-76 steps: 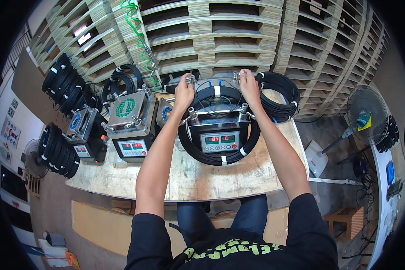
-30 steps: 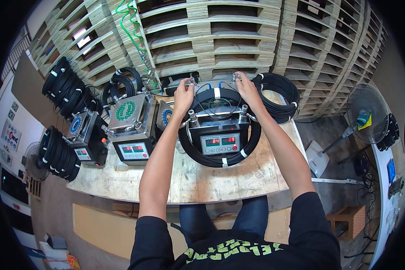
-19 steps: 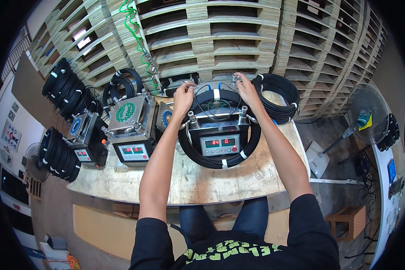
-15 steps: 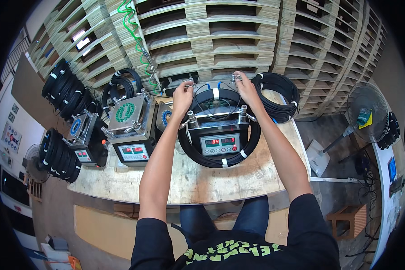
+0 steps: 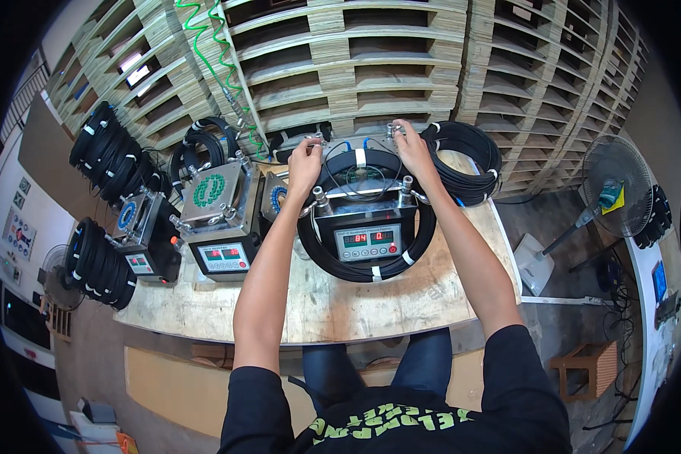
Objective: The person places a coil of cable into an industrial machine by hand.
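Observation:
My left hand (image 5: 305, 163) is curled at the far left corner of a black fiber polishing machine with a metal top, its fingertips closed on a metal corner knob (image 5: 318, 138). At the far right corner, my right hand (image 5: 412, 149) pinches the matching metal knob (image 5: 390, 131). A large coil of black cable (image 5: 377, 272) is looped around this machine, and white ties hold it. Thin black leads with blue connectors (image 5: 347, 144) run to the machine's top between my hands. On its front, a panel with a lit red display (image 5: 367, 240) faces me.
To the left stand a machine with a green ring of parts (image 5: 208, 191) and another with a blue ring (image 5: 128, 215). More black cable coils (image 5: 465, 163) lie right and left. Stacked wooden pallets (image 5: 348, 68) rise behind the wooden table (image 5: 340, 310); a fan (image 5: 617, 193) stands right.
Both hands keep their places at the far corner knobs, with only slight finger movement. The green coiled hose has swung to the left. The digits on the displays have changed.

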### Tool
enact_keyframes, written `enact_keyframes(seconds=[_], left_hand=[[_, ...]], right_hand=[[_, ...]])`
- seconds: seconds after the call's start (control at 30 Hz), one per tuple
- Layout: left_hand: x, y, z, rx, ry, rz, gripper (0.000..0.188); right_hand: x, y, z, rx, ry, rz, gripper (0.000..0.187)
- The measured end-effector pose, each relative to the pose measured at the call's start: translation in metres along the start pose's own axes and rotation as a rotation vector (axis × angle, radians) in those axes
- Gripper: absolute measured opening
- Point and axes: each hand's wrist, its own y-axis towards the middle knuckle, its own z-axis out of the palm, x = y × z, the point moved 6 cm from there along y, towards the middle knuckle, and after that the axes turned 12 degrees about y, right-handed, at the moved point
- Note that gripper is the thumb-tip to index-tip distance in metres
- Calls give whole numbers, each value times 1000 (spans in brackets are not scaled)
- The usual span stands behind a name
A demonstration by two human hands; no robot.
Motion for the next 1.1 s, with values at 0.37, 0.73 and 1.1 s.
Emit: enact_keyframes(seconds=[0.37,0.73,1.1], left_hand=[[4,3,4,-7,14,11,30],[4,3,0,-41,26,19,30],[0,1,0,-25,29,14,28]], right_hand=[[-7,2,-2,-15,-61,86,38],[-3,0,0,-16,15,80,37],[-3,-1,-3,-19,1,88,37]])
